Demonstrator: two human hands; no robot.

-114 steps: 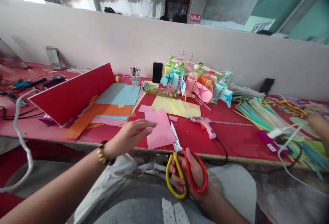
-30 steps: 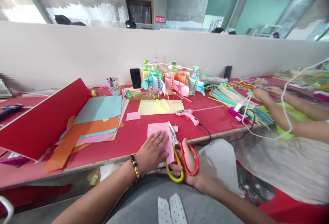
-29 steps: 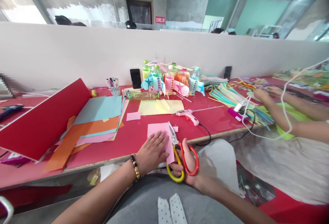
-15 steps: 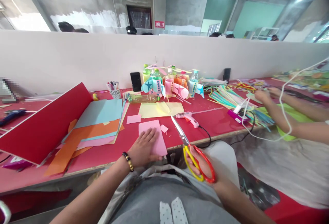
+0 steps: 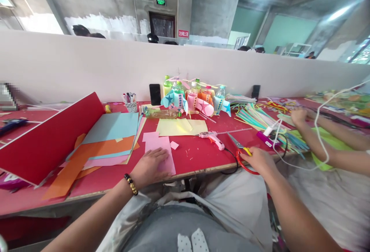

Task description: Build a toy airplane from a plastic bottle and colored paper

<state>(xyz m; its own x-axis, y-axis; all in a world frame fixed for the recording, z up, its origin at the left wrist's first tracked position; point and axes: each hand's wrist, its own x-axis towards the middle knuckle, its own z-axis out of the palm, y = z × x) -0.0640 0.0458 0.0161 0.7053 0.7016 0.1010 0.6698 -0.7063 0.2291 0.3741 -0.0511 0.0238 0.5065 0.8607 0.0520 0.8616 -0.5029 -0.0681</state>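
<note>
My left hand lies flat on a pink paper sheet near the table's front edge, fingers stretched out. A small pink paper scrap is just right of the sheet. My right hand grips the scissors by their red and yellow handles, the blades pointing away over the red tabletop. A pink glue gun lies to the left of the scissors. Behind the pink sheet is a pale yellow paper sheet with a loose yellow piece on it.
Decorated bottles stand at the back by a white partition. Blue and orange papers lie left, near a red board. Right are pipe cleaners, a purple power strip with a white cable, and another person's arms.
My right hand has carried the scissors from over my lap to the right, onto the table. My left hand and the pink sheet have slid left.
</note>
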